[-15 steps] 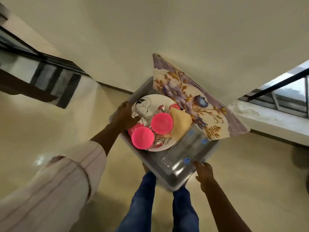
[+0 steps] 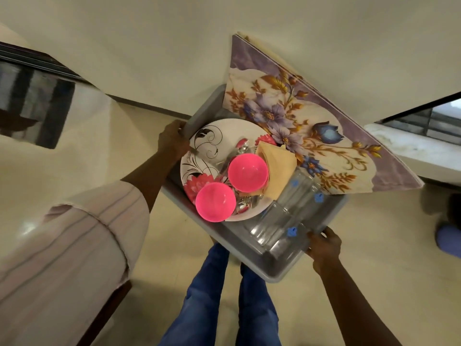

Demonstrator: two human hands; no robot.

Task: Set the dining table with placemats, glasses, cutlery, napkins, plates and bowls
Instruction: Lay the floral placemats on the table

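Note:
I carry a grey plastic tub [image 2: 282, 268] in front of my legs. My left hand [image 2: 172, 141] grips its left rim and my right hand [image 2: 324, 245] grips its near right corner. Inside lie white floral plates [image 2: 207, 146], two pink bowls [image 2: 215, 202] [image 2: 248, 170], metal cutlery [image 2: 243, 146] partly hidden under the bowls, folded beige napkins [image 2: 278, 168] and clear glasses [image 2: 287, 221] on their sides. Floral placemats [image 2: 299, 126] lean out over the tub's far right edge.
Cream tiled floor [image 2: 386, 283] lies all round. A pale wall [image 2: 149, 58] with a dark skirting strip runs ahead. A dark-edged glossy surface [image 2: 32, 101] is at the left. A stone ledge [image 2: 411, 151] under a window is at the right. A blue object [image 2: 449, 239] sits at the right edge.
The tub sits slightly further right and closer in view. Both hands keep the same hold.

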